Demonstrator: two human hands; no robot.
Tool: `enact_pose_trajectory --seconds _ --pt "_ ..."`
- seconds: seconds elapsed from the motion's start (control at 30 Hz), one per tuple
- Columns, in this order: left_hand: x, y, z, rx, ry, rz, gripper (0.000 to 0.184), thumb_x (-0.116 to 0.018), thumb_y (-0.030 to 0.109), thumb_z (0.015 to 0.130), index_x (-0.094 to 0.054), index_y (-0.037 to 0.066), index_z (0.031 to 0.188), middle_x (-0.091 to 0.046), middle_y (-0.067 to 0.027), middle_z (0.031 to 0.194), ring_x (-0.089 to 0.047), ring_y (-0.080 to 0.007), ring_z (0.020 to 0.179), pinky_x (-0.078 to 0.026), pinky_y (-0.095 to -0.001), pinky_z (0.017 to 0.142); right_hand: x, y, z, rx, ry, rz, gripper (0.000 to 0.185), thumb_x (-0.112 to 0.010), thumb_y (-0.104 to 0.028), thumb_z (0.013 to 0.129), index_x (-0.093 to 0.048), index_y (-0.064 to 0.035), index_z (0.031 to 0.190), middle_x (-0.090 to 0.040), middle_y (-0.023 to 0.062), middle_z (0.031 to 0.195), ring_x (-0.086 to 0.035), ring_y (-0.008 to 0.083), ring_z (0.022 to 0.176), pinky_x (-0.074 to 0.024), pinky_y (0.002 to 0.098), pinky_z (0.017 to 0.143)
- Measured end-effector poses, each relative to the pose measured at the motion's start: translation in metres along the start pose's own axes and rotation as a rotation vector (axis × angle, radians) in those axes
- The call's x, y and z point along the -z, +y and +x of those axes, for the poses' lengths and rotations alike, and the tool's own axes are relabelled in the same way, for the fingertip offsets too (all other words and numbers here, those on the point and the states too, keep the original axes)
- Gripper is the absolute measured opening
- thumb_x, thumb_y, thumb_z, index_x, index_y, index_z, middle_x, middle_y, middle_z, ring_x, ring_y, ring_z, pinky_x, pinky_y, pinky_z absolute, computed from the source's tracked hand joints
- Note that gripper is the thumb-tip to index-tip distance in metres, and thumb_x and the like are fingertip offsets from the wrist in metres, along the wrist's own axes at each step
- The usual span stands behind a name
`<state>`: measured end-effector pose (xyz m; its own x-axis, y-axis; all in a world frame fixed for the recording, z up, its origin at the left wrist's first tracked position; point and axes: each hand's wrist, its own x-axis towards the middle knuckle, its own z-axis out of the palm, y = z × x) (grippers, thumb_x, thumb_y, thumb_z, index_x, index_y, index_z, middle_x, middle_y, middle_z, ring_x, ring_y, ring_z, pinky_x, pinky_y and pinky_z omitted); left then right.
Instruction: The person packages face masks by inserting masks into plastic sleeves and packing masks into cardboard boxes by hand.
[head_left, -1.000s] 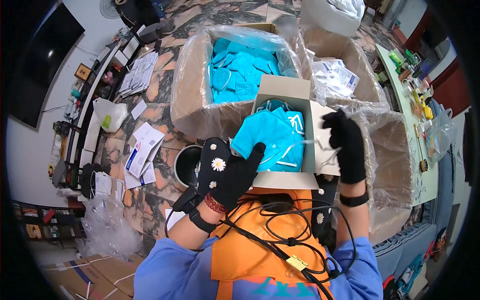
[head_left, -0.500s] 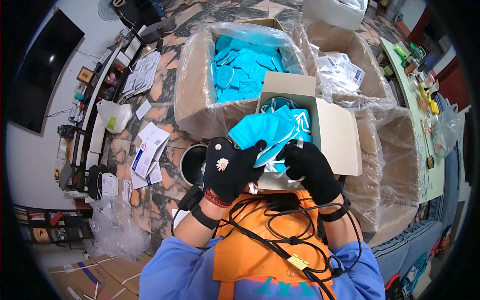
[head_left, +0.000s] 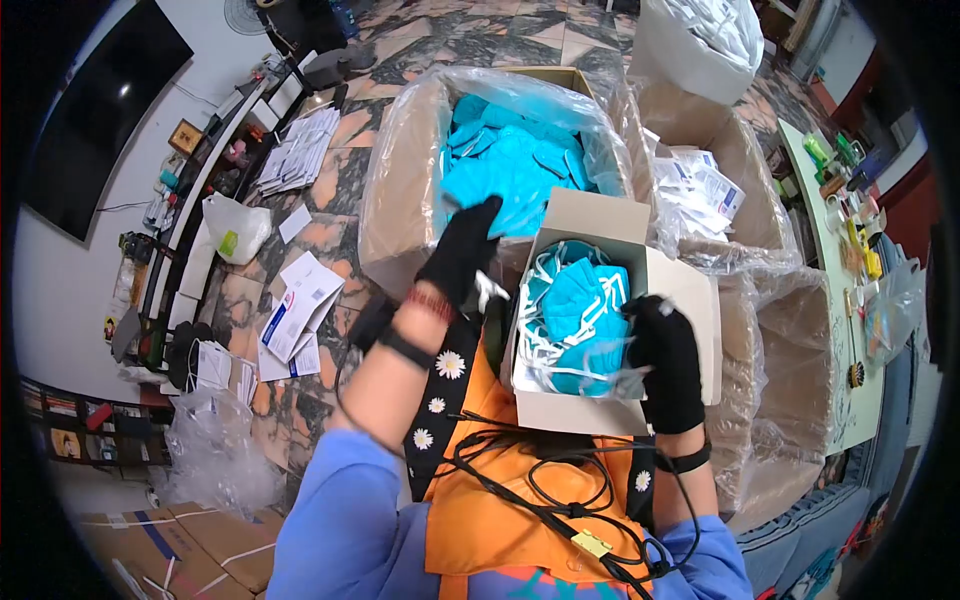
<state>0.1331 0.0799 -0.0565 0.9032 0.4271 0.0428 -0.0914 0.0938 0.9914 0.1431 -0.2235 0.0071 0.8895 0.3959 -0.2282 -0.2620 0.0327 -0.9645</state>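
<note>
My left hand (head_left: 465, 250), in a black glove, reaches over the near edge of the large lined carton. Its fingers are closed on a turquoise face mask (head_left: 500, 190) against the pile there. White straps hang blurred below the wrist. My right hand (head_left: 667, 365), also gloved, is at the right side of the small cardboard box (head_left: 585, 412); its curled fingers are smeared by motion beside a pale blurred strand. Inside the small box lie several turquoise masks (head_left: 585, 300) with tangled white straps.
The large carton (head_left: 400, 190) of turquoise masks stands ahead. Right of it, a lined carton (head_left: 765, 215) holds white packets (head_left: 700, 190). Another lined carton (head_left: 790, 350) is at the right, before a cluttered table (head_left: 850, 400). Flattened printed boxes (head_left: 300, 310) lie on the left floor.
My left hand has moved forward with the mask from above the small box to the large carton. My right hand has shifted right, off the mask. The small box's contents now show.
</note>
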Motion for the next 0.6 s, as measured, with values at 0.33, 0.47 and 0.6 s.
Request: enact_pose_trajectory --seconds 0.33,0.47,0.6 --pt "-0.025 -0.027 0.04 -0.24 -0.245 0.699 0.015 -0.06 0.012 0.085 -0.06 0.004 0.097 -0.063 -0.0168 0.082 -0.061 -0.0326 0.075 -0.049 -0.0438 0.064 -0.006 0.004 0.002 -0.011 0.113 -0.157 0.029 -0.069 -0.016 0.082 -0.067 -0.0021 0.107 -0.069 0.0067 0.093 -0.063 0.0135 0.082 -0.0497 0.0262 0.072" --pt "-0.05 -0.073 0.009 -0.119 -0.249 0.188 0.03 -0.046 0.034 0.101 -0.057 0.008 0.092 -0.054 0.0035 0.075 -0.054 -0.0127 0.068 -0.045 -0.0316 0.061 -0.029 0.005 0.005 -0.015 -0.01 -0.134 0.033 -0.073 -0.012 0.078 -0.066 -0.0023 0.109 -0.067 0.0076 0.097 -0.063 0.0143 0.08 -0.0499 0.0264 0.07" --pt "-0.093 -0.02 -0.054 0.186 -0.358 -0.329 0.037 -0.044 0.028 0.103 -0.054 0.002 0.127 -0.062 -0.0046 0.114 -0.059 -0.014 0.101 -0.047 -0.0289 0.09 -0.044 0.045 0.02 0.226 -0.102 -0.303 0.046 -0.069 -0.006 0.081 -0.058 -0.0003 0.125 -0.065 0.0063 0.108 -0.06 0.0127 0.094 -0.0496 0.0269 0.08"
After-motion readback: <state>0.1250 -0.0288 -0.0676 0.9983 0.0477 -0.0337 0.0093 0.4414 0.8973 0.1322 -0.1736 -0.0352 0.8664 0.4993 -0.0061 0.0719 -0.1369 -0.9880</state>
